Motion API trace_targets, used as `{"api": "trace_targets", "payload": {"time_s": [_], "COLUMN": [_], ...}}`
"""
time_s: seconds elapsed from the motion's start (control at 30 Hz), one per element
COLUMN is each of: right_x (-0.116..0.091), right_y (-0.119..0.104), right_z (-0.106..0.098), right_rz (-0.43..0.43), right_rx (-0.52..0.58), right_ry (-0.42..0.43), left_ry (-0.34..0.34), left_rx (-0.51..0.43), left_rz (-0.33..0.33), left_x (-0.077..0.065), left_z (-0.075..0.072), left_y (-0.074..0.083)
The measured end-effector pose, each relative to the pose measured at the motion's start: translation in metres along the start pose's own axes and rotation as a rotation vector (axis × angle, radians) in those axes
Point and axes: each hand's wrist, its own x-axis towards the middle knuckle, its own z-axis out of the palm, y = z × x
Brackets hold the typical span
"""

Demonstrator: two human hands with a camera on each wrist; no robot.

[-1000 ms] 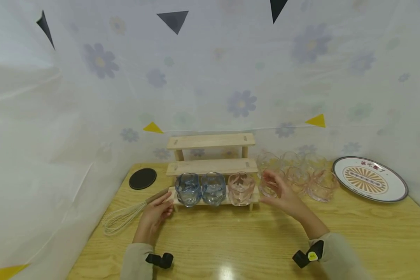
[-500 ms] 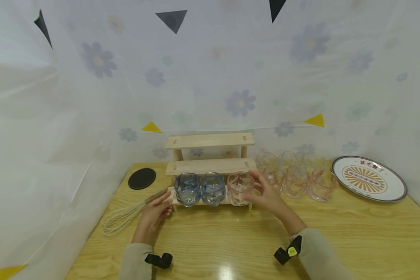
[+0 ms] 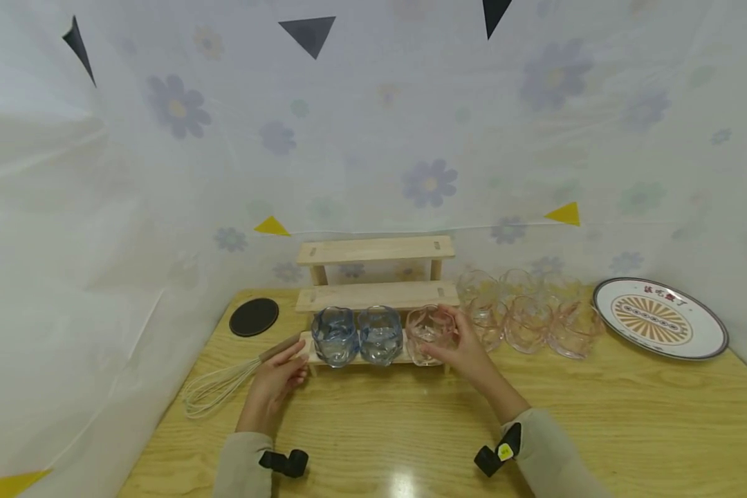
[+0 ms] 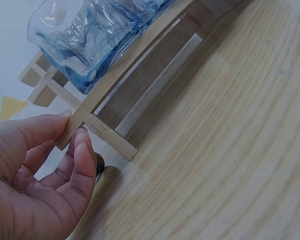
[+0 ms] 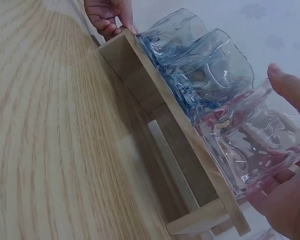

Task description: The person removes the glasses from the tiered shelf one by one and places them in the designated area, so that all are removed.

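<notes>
A three-step wooden rack (image 3: 376, 296) stands on the table, two blue glasses (image 3: 335, 337) and one pink glass (image 3: 422, 325) in a row on its lowest step. My left hand (image 3: 274, 380) pinches the left end of that step; the left wrist view shows the thumb on top of the board (image 4: 115, 82) and curled fingers beneath. At the row's other end, my right hand (image 3: 469, 353) curves around the pink glass from the right, thumb in front and fingers behind. The right wrist view shows this glass (image 5: 240, 145) standing on the step, its far side partly hidden by the hand.
Several clear and pinkish glasses (image 3: 526, 325) stand close together just right of the rack. Beyond them a patterned plate (image 3: 703, 332) lies near the back wall. A whisk (image 3: 220, 387) and a black round coaster (image 3: 253, 317) lie on the left.
My right hand has moved left from beside the loose glasses to the pink glass on the step and closed in around it. My left hand stays on the rack's end.
</notes>
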Motion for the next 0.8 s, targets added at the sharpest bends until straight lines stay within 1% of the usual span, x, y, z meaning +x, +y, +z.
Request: {"api": "trace_targets", "payload": {"time_s": [0.17, 0.57, 0.8], "right_x": [-0.0002, -0.0009, -0.0027], "right_y": [-0.001, -0.004, -0.0035], "right_z": [0.0025, 0.0027, 0.0006], "right_rz": [0.006, 0.014, 0.008], "right_rx": [0.02, 0.004, 0.02], "right_ry": [0.017, 0.014, 0.039], "left_ry": [0.001, -0.002, -0.01], "left_rx": [0.001, 0.017, 0.027], "left_rz": [-0.001, 0.009, 0.015], "left_x": [-0.0005, -0.0006, -0.0019], "left_z": [0.0007, -0.0005, -0.0006], "left_y": [0.0003, 0.0008, 0.0008]}}
